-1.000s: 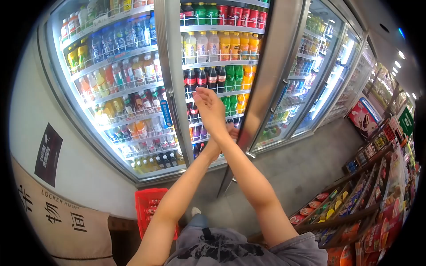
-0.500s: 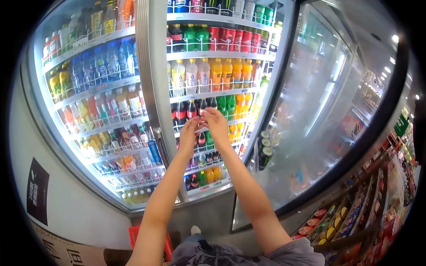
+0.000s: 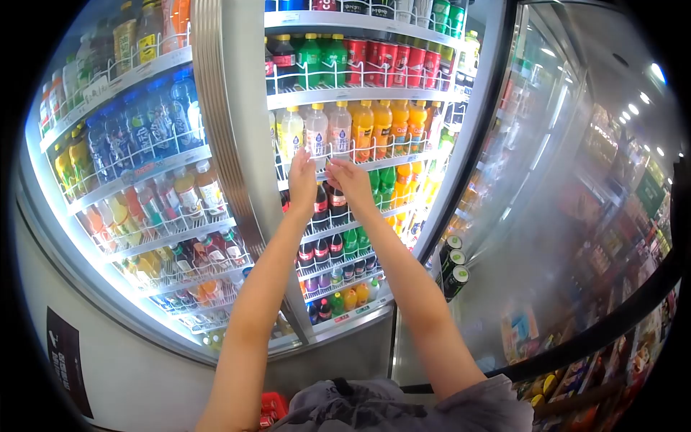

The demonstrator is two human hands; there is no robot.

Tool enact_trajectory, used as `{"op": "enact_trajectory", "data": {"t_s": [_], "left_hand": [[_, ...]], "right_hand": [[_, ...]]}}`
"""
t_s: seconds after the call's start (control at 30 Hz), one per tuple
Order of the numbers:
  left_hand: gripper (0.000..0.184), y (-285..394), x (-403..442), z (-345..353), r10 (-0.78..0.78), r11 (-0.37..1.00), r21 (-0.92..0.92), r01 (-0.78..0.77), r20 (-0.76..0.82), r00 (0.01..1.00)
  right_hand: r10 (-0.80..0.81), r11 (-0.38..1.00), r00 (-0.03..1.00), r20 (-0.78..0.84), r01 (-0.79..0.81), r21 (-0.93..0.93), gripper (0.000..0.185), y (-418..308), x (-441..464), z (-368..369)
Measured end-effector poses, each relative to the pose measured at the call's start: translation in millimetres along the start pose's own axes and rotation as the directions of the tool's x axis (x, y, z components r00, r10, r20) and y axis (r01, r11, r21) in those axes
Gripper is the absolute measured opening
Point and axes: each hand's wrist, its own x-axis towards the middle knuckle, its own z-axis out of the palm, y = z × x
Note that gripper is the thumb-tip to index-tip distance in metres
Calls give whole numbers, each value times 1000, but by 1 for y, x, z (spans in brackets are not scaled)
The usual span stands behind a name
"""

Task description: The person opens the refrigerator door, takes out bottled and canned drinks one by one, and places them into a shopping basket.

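Note:
My left hand (image 3: 303,181) is raised in front of the open cooler, its fingers stretched up beside the wire rail of the drink shelf. Close to its right, my right hand (image 3: 350,183) has loosely bent fingers that point left. Neither shows anything held. Just above the fingertips stand clear bottles with white caps (image 3: 316,131) and a pale-yellow drink bottle (image 3: 291,131). Orange juice bottles (image 3: 363,131) fill the right of that shelf. Behind and below my hands are dark cola bottles (image 3: 337,205) and green bottles (image 3: 383,187). Whether the fingers touch the rail, I cannot tell.
The fogged glass door (image 3: 533,237) stands swung out on the right. Several dark cans (image 3: 455,281) are by its inner edge. A metal post (image 3: 219,137) divides off the left cooler section with blue-capped water bottles (image 3: 147,119). A red basket (image 3: 273,409) lies low near my body.
Both hands have risen from the cola shelf to just under the clear bottles, and have drawn slightly apart. The view has shifted closer to the shelves.

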Motion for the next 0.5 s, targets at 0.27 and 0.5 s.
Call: {"op": "enact_trajectory", "data": {"t_s": [0.27,0.5], "left_hand": [[49,-3,45,-6,89,980,194,-53,-178,980],[55,-52,89,-19,286,905,402,-141,-326,901]], "right_hand": [[-32,995,995,99,22,96,39,21,71,15],[-87,995,985,151,78,60,39,44,113,20]]}}
